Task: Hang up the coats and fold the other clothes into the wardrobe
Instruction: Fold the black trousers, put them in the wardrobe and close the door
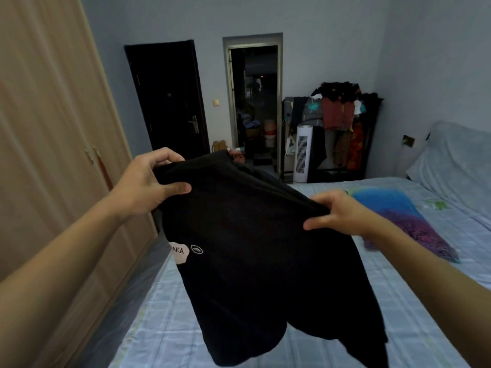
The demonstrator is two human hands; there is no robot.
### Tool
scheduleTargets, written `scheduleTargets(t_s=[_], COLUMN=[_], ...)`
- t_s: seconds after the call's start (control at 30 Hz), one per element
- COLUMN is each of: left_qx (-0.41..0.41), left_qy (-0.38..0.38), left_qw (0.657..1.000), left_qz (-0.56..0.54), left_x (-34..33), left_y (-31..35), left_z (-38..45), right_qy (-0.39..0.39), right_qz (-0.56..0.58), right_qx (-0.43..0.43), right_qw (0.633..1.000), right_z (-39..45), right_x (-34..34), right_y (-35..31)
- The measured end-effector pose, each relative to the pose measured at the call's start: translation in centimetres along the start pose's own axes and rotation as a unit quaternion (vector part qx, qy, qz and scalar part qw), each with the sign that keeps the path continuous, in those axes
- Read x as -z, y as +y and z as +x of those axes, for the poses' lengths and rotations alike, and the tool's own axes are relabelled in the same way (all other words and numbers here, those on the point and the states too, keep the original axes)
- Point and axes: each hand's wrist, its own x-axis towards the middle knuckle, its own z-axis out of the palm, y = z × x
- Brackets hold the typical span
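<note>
Two bare hands held out above a bed [345, 301], gripping a black garment [252, 261] by its upper edge. Left hand [148, 181] closed on the garment's top left corner, thumb in front, fingers curled behind the cloth. Right hand [337, 211] closed on the top right part of the edge, fabric bunched between thumb and fingers. Garment in the air, spread between both hands, lower part hanging down over the near half of the bed, hem close to the sheet; whether touching it, impossible to tell. Small pale patch with the letters "AKA" [179, 251] and a circled white "P" beside it, near the garment's left edge. Bed covered with a pale blue checked sheet. Second piece of cloth, blue and purple [398, 219], lying flat towards the bed's right side, just beyond the right wrist. Light wooden wardrobe [53, 155] along the left, doors shut, separated from the bed's left edge by a narrow strip of floor. Beyond the bed's far edge: dark closed door [167, 102], open doorway [255, 102] into a dim room, white tower fan [303, 152], and a dark rack [342, 115] heaped and hung with mixed clothes against the far wall.
</note>
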Motion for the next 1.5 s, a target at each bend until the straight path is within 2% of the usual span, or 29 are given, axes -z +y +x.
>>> scheduleTargets(t_s=[0.07, 0.2, 0.3, 0.53, 0.63, 0.8, 1.0, 1.1, 1.3, 1.5], left_qx=[-0.016, -0.050, -0.054, -0.017, -0.005, 0.018, 0.053, 0.063, -0.008, -0.058], left_qy=[-0.006, -0.036, -0.046, -0.040, -0.059, -0.096, -0.100, -0.084, -0.003, 0.025], left_qw=[1.000, 0.994, 0.989, 0.992, 0.990, 0.987, 0.982, 0.981, 0.986, 0.985], left_qz=[0.021, 0.089, 0.128, 0.122, 0.129, 0.130, 0.149, 0.162, 0.167, 0.163], left_x=[-0.8, -3.1, -4.5, -8.6, -9.9, -12.2, -15.9, -17.8, -19.0, -18.6], left_y=[0.5, 1.2, 1.7, 1.5, 0.5, -2.5, -8.5, -12.0, -17.6, -21.5], left_z=[0.2, 0.1, 0.0, -0.3, -0.1, 2.3, 9.1, 13.8, 21.1, 22.9], right_qy=[0.000, 0.123, 0.167, 0.160, 0.148, 0.089, 0.170, 0.188, 0.253, 0.239], right_qz=[-0.021, 0.043, 0.092, 0.148, 0.168, 0.113, -0.008, -0.029, -0.064, -0.066], right_qx=[-0.019, -0.017, -0.021, -0.024, -0.039, -0.055, -0.100, -0.121, -0.068, -0.031], right_qw=[1.000, 0.991, 0.981, 0.976, 0.974, 0.988, 0.980, 0.974, 0.963, 0.968], right_z=[-0.8, -2.4, -3.2, -2.8, -2.7, -1.4, 5.8, 11.8, 22.4, 27.2], right_x=[-0.5, -2.6, -2.7, -1.4, -1.6, 0.4, 0.7, 0.9, 4.3, 6.1], right_y=[1.2, 4.4, 6.6, 10.1, 11.6, 14.7, 19.0, 21.3, 24.1, 25.4])
